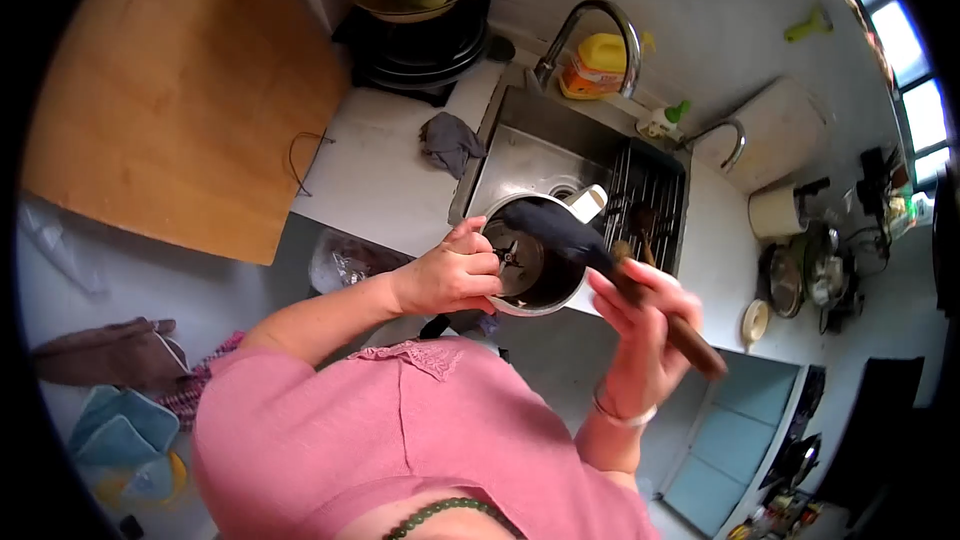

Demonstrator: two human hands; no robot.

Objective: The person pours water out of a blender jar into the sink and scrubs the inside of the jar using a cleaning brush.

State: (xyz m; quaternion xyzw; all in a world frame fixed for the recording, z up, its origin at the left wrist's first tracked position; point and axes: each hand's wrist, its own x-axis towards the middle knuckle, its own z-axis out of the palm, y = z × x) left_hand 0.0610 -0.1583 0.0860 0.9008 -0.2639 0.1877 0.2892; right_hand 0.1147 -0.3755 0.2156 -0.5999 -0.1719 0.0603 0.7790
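Note:
A blender jug with a white outside and handle is tilted so that its metal inside and bottom blades face me. My left hand grips its rim and near side. My right hand is closed around the wooden handle of a brush with a dark head, which lies across the jug's mouth; blur hides its bristles. The jug is over the front edge of the steel sink.
A black dish rack sits in the sink's right side. Behind stand a faucet and a yellow detergent bottle. A grey cloth lies left of the sink. A wooden board juts in at left. Pots stand at right.

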